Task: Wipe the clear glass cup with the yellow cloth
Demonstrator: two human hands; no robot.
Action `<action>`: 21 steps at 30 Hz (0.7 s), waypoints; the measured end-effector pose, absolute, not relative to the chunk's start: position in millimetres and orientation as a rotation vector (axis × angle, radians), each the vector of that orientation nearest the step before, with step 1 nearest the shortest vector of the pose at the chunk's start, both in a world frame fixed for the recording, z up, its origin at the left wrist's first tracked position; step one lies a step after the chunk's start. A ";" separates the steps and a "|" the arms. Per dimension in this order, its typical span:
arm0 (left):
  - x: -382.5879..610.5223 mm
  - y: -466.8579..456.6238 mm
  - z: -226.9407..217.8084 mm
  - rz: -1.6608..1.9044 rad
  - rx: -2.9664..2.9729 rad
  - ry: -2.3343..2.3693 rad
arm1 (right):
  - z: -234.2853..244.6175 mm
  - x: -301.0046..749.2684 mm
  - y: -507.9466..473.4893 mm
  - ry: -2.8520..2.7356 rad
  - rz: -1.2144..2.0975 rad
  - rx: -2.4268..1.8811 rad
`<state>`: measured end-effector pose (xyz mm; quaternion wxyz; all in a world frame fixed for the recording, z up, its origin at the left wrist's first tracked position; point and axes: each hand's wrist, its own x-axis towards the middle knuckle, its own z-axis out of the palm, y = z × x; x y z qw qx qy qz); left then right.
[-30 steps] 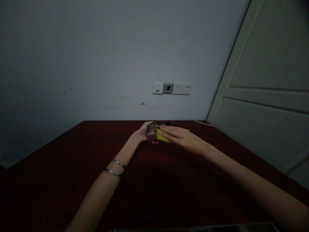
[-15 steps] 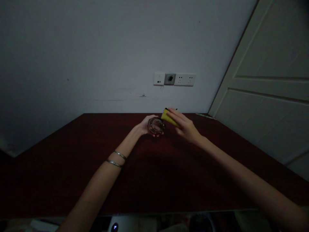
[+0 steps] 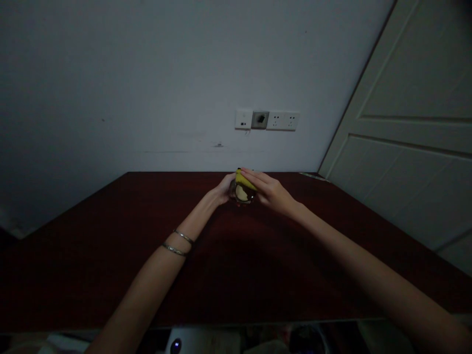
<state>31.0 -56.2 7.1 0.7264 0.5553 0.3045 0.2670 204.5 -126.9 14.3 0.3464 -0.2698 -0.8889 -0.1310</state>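
My left hand (image 3: 223,190) is wrapped around the side of a clear glass cup (image 3: 252,197), whose open mouth is tilted towards me. In my right hand (image 3: 273,192) is a yellow sponge (image 3: 245,180) with a dark bit at its far end. It lies against the cup's upper rim, and a pale yellow patch shows within the mouth. Both hands meet around the cup, above the far part of the dark red table (image 3: 236,275). The fingertips of my left hand are mostly hidden behind the glass.
Behind the table rises a pale wall with a row of sockets (image 3: 282,121). A white panelled door (image 3: 413,123) stands at the right. Below the table's near edge, a white object (image 3: 206,341) with a small lit display sits among dim, unclear items.
My right hand has moved left with the yellow sponge, from beside the cup onto its rim. My left hand still holds the cup in nearly the same place.
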 end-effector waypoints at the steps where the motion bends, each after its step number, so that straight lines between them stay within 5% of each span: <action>1: 31.1 -57.3 8.6 0.625 1.178 0.664 | 14.5 204.2 -127.5 -2.284 -0.315 -0.712; 21: 39.8 -61.0 27.0 0.922 0.631 0.562 | 6.2 178.6 -160.1 -2.175 -0.625 -1.032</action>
